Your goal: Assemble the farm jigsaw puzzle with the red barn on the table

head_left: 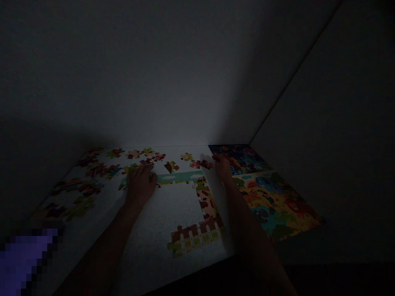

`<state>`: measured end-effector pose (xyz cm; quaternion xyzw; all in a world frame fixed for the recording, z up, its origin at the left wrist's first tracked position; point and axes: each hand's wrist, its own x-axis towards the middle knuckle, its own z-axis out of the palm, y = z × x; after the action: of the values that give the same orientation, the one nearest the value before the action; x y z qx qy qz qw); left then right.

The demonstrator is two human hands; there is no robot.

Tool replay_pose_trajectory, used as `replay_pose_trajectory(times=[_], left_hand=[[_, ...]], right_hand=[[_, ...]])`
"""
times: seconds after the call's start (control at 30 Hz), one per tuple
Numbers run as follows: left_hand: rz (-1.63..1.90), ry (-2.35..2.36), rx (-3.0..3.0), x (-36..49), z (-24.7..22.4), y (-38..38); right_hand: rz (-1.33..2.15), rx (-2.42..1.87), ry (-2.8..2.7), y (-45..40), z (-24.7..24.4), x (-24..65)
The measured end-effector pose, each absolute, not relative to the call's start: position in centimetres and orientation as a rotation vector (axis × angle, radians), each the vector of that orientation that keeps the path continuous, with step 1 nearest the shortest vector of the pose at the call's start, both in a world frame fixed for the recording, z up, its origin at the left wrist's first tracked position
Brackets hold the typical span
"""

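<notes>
Two hands at a jigsaw in a dim room

A white tabletop [173, 205] carries a finished picture sheet [265, 193] at the right, crowded with bright animals, and a partly joined puzzle border [205, 201] with sky along the top and a fence at the bottom. Loose pieces [95, 170] lie scattered to the left and along the far edge, well apart from one another. The left hand [140, 185] rests low and fairly flat over the border's left end, fingers slightly spread. The right hand [221, 166] reaches beside the border's top right corner, fingers extended toward a dark piece [206, 164]; the gloom hides whether they pinch it. In this light, checking a piece's tabs and sockets by shape, not colour alone, helps a clean fit.
</notes>
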<state>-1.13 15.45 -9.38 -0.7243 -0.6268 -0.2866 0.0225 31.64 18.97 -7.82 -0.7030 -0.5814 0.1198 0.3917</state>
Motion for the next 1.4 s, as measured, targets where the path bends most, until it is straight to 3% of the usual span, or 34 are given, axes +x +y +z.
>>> replay_pose_trajectory(times=[0.43,1.07,1.4], left_hand=[[-0.840,-1.913,-2.360,-0.6,-9.0,14.9],[-0.885,-1.736,-2.560,-0.4,-9.0,14.6],[-0.855,-1.780,-2.577,-0.3,-8.8,14.5]], right_hand=[[0.194,-1.812,-1.913,18.3,-8.4,27.4],[0.221,-1.955,-1.855,18.3,-7.7,26.8],[0.145,-2.091,-1.814,20.9,-7.0,21.4]])
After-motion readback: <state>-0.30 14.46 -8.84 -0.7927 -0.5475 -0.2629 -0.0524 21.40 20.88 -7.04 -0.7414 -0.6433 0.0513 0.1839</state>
